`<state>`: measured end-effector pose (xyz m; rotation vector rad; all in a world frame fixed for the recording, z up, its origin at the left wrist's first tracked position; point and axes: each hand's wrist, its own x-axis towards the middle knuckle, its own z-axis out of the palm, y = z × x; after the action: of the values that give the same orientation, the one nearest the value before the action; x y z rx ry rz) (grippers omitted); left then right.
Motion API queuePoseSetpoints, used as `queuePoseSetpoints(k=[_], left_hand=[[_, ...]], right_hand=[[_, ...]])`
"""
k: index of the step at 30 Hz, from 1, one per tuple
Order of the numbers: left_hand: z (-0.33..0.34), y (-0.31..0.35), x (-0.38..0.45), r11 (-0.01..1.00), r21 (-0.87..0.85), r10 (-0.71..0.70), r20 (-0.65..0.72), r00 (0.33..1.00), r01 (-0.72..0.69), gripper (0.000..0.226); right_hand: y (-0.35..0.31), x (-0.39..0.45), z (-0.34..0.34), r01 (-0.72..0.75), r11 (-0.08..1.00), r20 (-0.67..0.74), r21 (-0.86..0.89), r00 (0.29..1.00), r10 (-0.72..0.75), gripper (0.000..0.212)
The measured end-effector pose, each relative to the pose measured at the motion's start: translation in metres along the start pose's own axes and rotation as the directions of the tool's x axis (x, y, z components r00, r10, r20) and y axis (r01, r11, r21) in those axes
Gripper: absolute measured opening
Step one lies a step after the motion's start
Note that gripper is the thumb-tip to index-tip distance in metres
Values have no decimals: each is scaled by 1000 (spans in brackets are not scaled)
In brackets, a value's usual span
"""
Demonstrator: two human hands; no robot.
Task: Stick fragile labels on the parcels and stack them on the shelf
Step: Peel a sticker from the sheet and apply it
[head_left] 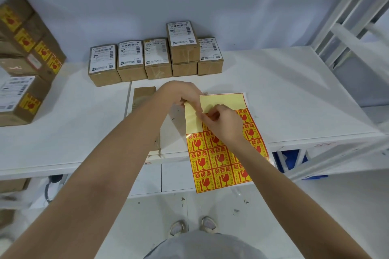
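Left hand [183,94] fingers pinch the label sheet [219,153] by its bare top; right hand [223,122] fingers pinch one label.

A row of parcels [155,59] stands behind the label sheet [221,153], stacked parcels [27,57] far left.

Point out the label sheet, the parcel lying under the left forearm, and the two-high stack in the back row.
label sheet [220,162]: head view, printed labels.
parcel [144,95]: head view, bare top.
two-high stack [182,35]: head view, upper box's white slip.
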<state>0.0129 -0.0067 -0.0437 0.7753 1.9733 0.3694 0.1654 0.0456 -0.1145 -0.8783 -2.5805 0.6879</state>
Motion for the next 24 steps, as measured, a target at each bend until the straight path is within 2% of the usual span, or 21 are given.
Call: queuePoseSetpoints(k=[4, 8, 14, 22, 24], left_hand=[[2, -3, 3, 999, 40, 10, -58, 998, -8, 40], [5, -4, 5, 999, 45, 11, -79, 997, -8, 57], [7, -6, 7, 1000, -10, 6, -85, 996, -7, 49], [4, -5, 0, 998, -57, 4, -119, 993, -11, 43], [3, -2, -5, 999, 25, 27, -168, 985, -23, 44]], right_hand=[[-6, 5, -4, -53, 997, 83, 49, 995, 49, 44], [-8, 6, -3, -60, 990, 150, 128, 988, 40, 43], [-4, 4, -1, -81, 935, 188, 344, 982, 16, 36], [0, 2, 1, -128, 897, 215, 424, 976, 37, 23], [-1, 3, 2, -147, 900, 220, 411, 974, 59, 23]])
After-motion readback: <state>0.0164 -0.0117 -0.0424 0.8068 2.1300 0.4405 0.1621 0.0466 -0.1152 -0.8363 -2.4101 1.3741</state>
